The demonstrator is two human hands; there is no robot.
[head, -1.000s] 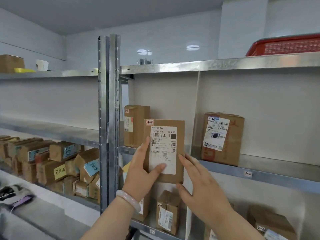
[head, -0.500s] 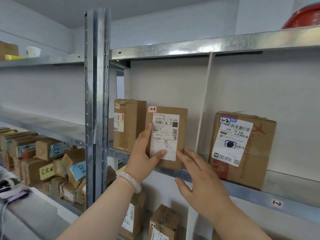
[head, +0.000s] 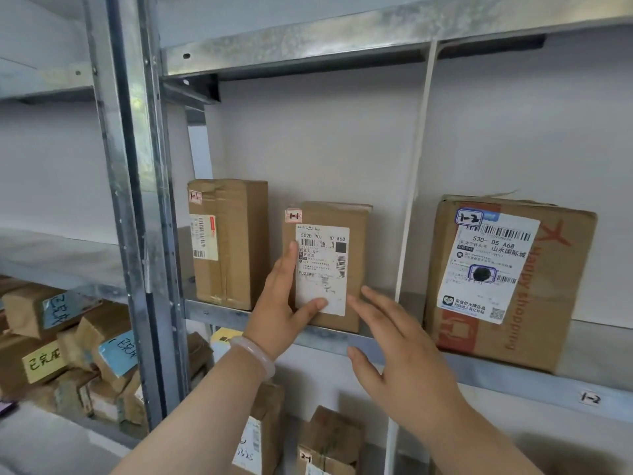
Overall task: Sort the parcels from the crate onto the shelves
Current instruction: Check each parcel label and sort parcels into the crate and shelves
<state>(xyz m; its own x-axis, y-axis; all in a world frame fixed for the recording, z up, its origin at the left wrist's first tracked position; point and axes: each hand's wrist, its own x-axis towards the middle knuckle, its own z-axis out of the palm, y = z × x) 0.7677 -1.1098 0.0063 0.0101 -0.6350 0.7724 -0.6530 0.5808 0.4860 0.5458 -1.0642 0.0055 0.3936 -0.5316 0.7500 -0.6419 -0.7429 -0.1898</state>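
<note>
On the front edge of the metal shelf (head: 342, 341), the small parcel (head: 325, 265) stands upright. The left hand (head: 277, 313) holds it, thumb across its label. The right hand (head: 400, 365) hovers before the shelf edge, fingers spread, holding nothing.

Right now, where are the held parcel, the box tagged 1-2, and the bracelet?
held parcel (head: 325, 265), head view: middle of its white label.
box tagged 1-2 (head: 507, 282), head view: on its white label.
bracelet (head: 255, 353), head view: middle of the band.
</note>
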